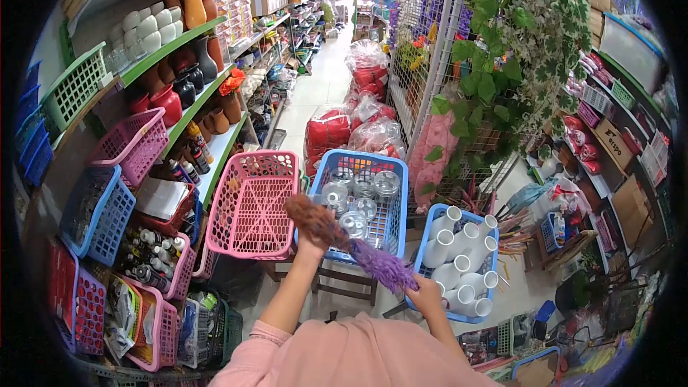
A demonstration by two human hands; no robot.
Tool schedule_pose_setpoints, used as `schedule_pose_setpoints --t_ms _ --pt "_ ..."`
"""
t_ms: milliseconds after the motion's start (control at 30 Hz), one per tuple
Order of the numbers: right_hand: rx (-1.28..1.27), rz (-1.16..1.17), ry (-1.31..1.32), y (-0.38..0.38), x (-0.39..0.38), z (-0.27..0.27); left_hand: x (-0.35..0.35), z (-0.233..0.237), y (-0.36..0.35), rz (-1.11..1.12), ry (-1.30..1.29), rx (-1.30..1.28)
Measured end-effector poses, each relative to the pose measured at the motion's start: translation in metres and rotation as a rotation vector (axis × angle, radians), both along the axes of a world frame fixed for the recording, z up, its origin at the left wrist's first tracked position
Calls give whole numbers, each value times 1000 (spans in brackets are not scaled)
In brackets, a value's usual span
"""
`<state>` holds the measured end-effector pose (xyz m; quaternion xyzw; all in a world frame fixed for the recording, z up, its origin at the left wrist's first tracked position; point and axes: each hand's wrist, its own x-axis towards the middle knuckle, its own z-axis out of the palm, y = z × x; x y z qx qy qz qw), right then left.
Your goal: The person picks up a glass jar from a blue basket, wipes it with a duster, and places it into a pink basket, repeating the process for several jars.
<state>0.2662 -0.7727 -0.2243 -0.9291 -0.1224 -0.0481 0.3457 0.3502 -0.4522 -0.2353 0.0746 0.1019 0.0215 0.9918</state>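
A fluffy, long duster (383, 264), brown at its far end and purple at its near end, slants between my two hands. My left hand (311, 242) is closed around the brown part, its fingers mostly hidden by the fluff. At the purple end, my right hand (428, 294) grips the duster. Just beyond it stands a blue basket (403, 204) with several clear glass jars (353, 223). Left of that is a pink basket (252, 204) with nothing seen in it. Close to my right hand, a blue basket (434, 213) holds several white vases (459, 265).
Shelves (179, 46) with vases and pots line the left side, above pink and blue baskets of bottles. Red plastic-wrapped bundles (330, 129) stand in the aisle ahead. A white wire rack (423, 50) with hanging green leaves (487, 50) rises at right.
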Motion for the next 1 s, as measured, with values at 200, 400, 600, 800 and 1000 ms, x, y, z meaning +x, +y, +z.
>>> schedule_pose_setpoints --t_ms 200,400,600,800,1000 --pt "-44 -18 -13 11 -1 -6 -1 0 -12 -53 163 -119" --pt "46 -142 24 12 9 -13 -8 9 -8 -97 142 -172" --pt "-37 -11 -9 6 13 -13 -9 18 -16 -112 -12 9" --pt "29 63 -106 7 18 -14 -5 15 -23 -189 -9 -153" --pt "14 -56 -102 13 22 -9 -19 30 -24 -225 80 -69"
